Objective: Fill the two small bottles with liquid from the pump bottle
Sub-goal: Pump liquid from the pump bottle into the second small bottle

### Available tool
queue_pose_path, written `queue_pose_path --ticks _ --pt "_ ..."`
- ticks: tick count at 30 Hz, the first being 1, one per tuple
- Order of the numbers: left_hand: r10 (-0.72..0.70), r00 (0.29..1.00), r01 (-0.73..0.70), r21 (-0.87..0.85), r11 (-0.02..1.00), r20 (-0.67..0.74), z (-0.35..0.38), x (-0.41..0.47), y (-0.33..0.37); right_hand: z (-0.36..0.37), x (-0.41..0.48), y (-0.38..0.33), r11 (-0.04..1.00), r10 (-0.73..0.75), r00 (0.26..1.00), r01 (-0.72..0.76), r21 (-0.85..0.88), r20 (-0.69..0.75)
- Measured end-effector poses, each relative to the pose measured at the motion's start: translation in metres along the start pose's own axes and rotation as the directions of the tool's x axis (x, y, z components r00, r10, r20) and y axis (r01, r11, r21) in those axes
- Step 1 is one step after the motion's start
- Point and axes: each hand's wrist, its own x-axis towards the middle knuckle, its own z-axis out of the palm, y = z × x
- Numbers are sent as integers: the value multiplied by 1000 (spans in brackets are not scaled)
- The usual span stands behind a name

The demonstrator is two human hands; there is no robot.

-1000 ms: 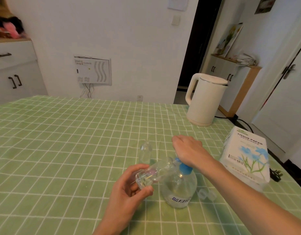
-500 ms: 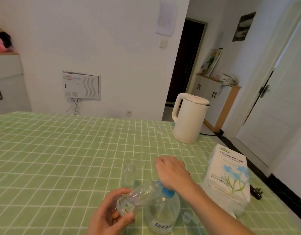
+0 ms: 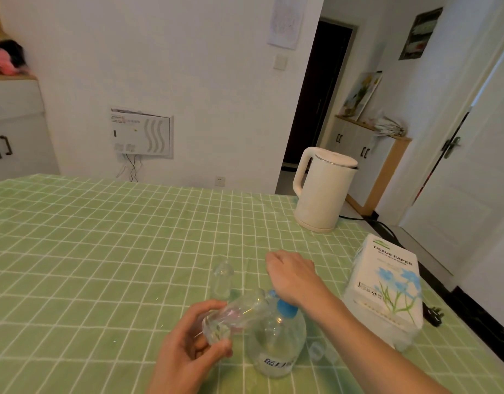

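Head view: left hand (image 3: 188, 354) grips a small bottle (image 3: 230, 317), thumb and fingers curled round its base. The bottle is tilted, with its neck pointing up and away toward the blue pump head (image 3: 284, 307) under the right hand (image 3: 293, 275). The neck touches or nearly touches the pump; I cannot tell which. The right hand lies on top of the pump bottle (image 3: 276, 336), knuckles up and fingers bent down out of sight, so I cannot tell whether they clasp the pump or only press it. The pump bottle stands upright on the table (image 3: 103, 251), just right of the left hand. A second small bottle (image 3: 222, 280) stands upright just left of the right hand, beyond the left. A clear cap (image 3: 316, 351) lies under the right forearm. A tissue pack (image 3: 387, 288) sits right of that hand, and a kettle (image 3: 324, 189) well beyond it.
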Motion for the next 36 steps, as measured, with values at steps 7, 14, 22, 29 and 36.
queue_pose_path --ticks 7,14,22,29,36 --pt "25 1000 -25 3 1000 -4 3 -1 0 -7 5 -3 1000 -25 1000 25 -18 -17" --pt "22 1000 -22 38 999 8 0 -2 -1 2 6 6 1000 -5 1000 5 11 16" --pt "40 999 -40 21 999 -2 3 -3 0 -3 7 2 999 -38 999 38 -24 -10" --pt "30 999 -30 29 999 23 0 -2 -1 4 15 9 998 -54 999 54 26 -9" --pt "32 998 -33 32 999 45 0 -4 0 2 10 8 997 -72 997 72 -3 -9"
